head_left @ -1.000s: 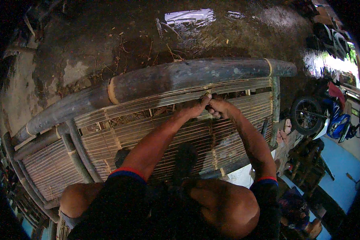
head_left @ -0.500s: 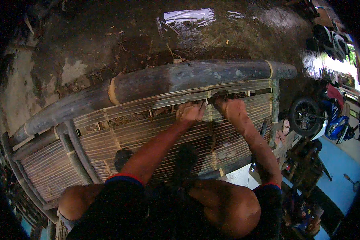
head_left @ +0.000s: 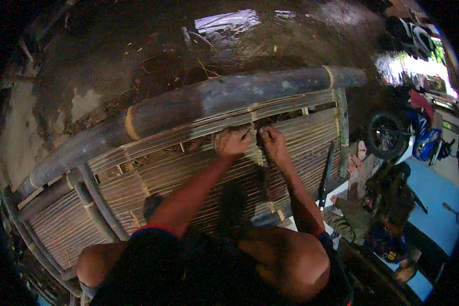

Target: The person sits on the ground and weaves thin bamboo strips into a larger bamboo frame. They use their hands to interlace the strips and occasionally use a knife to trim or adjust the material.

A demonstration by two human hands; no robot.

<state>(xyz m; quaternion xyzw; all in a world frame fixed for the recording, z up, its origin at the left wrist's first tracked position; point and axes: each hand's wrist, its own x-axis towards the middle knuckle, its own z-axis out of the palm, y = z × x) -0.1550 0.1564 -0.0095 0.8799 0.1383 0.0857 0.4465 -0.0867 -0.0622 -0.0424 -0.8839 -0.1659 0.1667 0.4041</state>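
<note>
My left hand [head_left: 232, 141] is closed in a pinch at the gap near the far side of a slatted bamboo panel [head_left: 188, 176]. Just to its right, my right hand [head_left: 274, 143] is also closed, fingertips bent together. Between them a pale lashing strip [head_left: 253, 115] crosses the slats. Whatever the fingers grip is too small and dark to make out. Beyond both hands runs a thick grey bamboo pole [head_left: 229, 94] with light bands around it. A long dark tool [head_left: 327, 173], perhaps a blade or saw, lies on the panel right of my right forearm.
Thinner bamboo poles [head_left: 95, 211] frame the panel's left part. Dirt ground [head_left: 153, 56] with a wet, shiny patch lies beyond the thick pole. At right stand a blue motorbike [head_left: 426, 143] and its wheel [head_left: 387, 135]. Another person in khaki [head_left: 349, 219] is at the lower right.
My right hand has drawn a little left and nearer, with its forearm closer to my body. My left hand stays by the lashing. The view has shifted, showing more of the dark tool.
</note>
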